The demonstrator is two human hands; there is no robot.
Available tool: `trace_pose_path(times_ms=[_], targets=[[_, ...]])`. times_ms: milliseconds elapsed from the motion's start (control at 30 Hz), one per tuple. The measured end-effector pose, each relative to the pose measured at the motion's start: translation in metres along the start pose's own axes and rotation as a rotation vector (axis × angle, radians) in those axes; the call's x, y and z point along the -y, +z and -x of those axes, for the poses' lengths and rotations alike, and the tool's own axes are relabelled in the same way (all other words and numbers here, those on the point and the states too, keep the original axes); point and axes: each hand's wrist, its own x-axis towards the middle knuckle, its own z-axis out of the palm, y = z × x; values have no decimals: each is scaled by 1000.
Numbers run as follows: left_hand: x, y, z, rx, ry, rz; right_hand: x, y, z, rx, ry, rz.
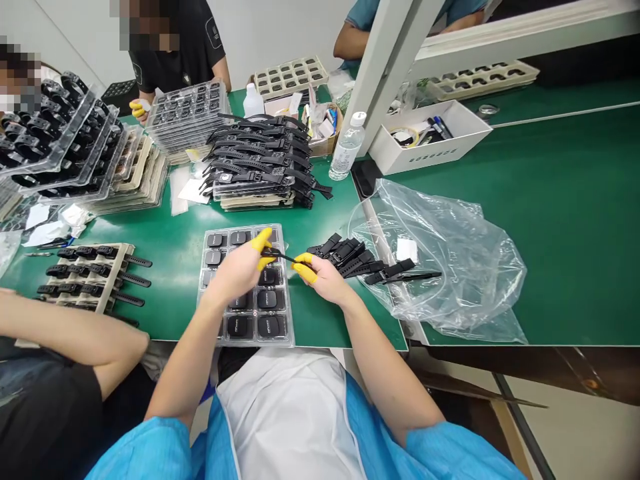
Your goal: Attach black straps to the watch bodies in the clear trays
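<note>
My left hand and my right hand wear yellow finger covers. Between them stretches a black watch strap. The left fingers close on one end, where a dark piece is partly hidden, and the right fingers pinch the other end. Beneath my left hand lies a clear tray with square black watch bodies in its compartments. To the right of my right hand, loose black straps lie in a pile, partly on a clear plastic bag.
Behind the tray rises a stack of trays with black straps. A water bottle stands by the post, near a white box of pens. At left are a beige tray of watches, tall tray stacks and a co-worker's arm.
</note>
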Motion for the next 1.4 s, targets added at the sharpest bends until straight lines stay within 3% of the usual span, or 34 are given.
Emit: trace_pose_path(times_ms=[100,200,367,467,600,733,900,967,1100,1233,1400], targets=[[14,-28,-17,105,21,-230,12,-21,-3,-6,-1,230],[32,-38,-44,178,51,-348,20,-44,-17,-67,41,444],[61,-25,-84,296,-37,-249,1,-74,-37,-412,92,977],[73,-15,-90,305,-82,-195,-22,-81,-37,-414,179,1073],[81,-5,-85,267,-86,-182,-41,-84,-36,-399,179,1066],[84,7,-78,197,-77,-194,-41,-83,-39,-481,118,1005],[84,13,-59,-101,-162,-251,-29,-81,-40,-536,-31,725],[83,9,-48,-74,-207,-294,-22,-78,-39,-564,-95,469],[77,-3,-29,141,-250,-389,-3,-61,-36,-573,-184,-81],[69,-3,-27,182,-241,-463,13,-26,-31,-375,-174,-372],[66,4,-32,144,-202,-482,15,13,-25,-40,-29,-485]])
